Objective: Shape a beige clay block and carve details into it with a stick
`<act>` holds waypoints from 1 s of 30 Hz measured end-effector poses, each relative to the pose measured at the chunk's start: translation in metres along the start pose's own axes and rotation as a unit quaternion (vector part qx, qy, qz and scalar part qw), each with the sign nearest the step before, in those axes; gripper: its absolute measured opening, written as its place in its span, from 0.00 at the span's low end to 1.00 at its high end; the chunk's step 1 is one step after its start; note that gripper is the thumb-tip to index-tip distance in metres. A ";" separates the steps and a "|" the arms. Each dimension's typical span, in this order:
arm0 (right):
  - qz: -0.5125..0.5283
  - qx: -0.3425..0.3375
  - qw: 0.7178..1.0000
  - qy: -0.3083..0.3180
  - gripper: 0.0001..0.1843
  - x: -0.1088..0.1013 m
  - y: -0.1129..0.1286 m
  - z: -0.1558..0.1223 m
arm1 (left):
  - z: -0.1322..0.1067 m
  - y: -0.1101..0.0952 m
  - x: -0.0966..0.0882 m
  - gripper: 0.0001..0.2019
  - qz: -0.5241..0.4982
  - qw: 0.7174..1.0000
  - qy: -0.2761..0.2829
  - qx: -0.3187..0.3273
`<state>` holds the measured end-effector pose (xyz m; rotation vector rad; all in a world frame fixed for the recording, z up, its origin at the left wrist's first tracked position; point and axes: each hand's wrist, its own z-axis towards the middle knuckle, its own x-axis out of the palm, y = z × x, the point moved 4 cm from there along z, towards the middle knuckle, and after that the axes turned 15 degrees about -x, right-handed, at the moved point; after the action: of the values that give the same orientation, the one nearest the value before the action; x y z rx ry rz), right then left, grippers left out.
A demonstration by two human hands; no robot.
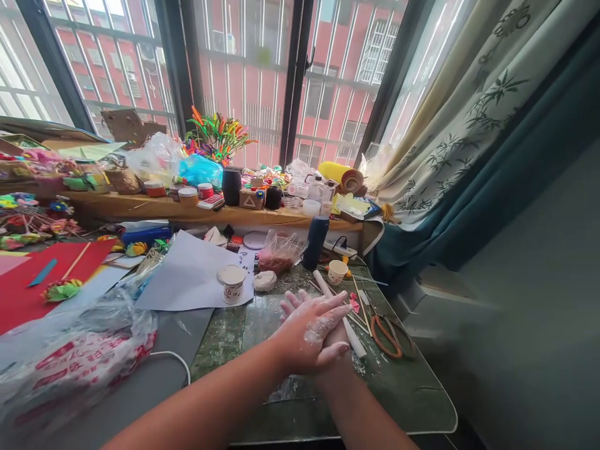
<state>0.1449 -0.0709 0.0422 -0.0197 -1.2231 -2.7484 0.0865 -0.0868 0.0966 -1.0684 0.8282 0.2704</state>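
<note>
My left hand (pixel 312 325) lies across my right hand (pixel 335 347), palm against palm, over the green mat. Both have their fingers stretched out, and white residue coats them. Whether anything sits between the palms is hidden. Beneath the hands is a clear sheet (pixel 262 322) with white smears. A white lump of dough or clay (pixel 265 281) rests just beyond them. To the right, a white rolling rod (pixel 354 337) lies partly behind my hands. A small paper cup (pixel 337 272) stands past it, and a lidded paper cup (pixel 232 289) is on the white paper (pixel 180 275).
Orange-handled scissors (pixel 387 337) and thin sticks lie at right. A dark bottle (pixel 316 242) stands at the back beside a plastic bag of reddish material (pixel 276 256). Crumpled plastic bags (pixel 79 375) cover the left side. Jars and craft flowers crowd the ledge (pixel 187 215).
</note>
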 end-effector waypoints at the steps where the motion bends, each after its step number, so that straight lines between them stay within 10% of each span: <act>1: 0.080 0.041 0.996 -0.013 0.41 -0.006 0.006 0.001 | 0.005 0.004 0.000 0.32 0.004 0.999 0.022 0.034; 3: 0.200 0.108 0.973 -0.046 0.44 -0.019 0.019 0.004 | 0.018 0.020 -0.001 0.32 0.013 0.997 0.034 0.063; 8: 0.089 0.047 0.987 -0.126 0.38 -0.048 0.036 0.012 | 0.045 0.066 -0.011 0.28 -0.191 0.951 -0.148 -0.195; 13: -0.155 -0.087 0.981 0.073 0.33 -0.032 0.022 0.028 | 0.038 0.031 0.002 0.42 -0.401 0.891 -0.065 -0.202; 18: 0.119 0.086 0.978 -0.145 0.37 -0.021 0.011 0.044 | 0.025 0.024 -0.017 0.39 -0.207 0.969 -0.113 -0.067; 20: 0.287 0.158 0.936 -0.126 0.39 -0.011 0.015 0.045 | 0.027 0.037 -0.021 0.36 -0.052 0.996 -0.075 0.000; 22: 0.426 0.214 0.869 -0.137 0.37 -0.011 0.018 0.041 | 0.031 0.067 -0.032 0.26 -0.080 0.988 -0.107 -0.072; 27: 0.467 0.245 0.802 -0.281 0.26 -0.038 -0.010 0.019 | 0.023 0.137 -0.034 0.17 -0.495 0.780 -0.170 -0.342; 30: 0.428 0.247 0.810 -0.315 0.13 -0.052 -0.034 0.005 | 0.013 0.144 -0.029 0.20 -0.546 0.743 -0.161 -0.351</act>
<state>0.1920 -0.0383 0.0172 -1.1838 -1.5055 -1.6002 -0.0093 -0.0010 0.0239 -1.9706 -0.3656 -0.2757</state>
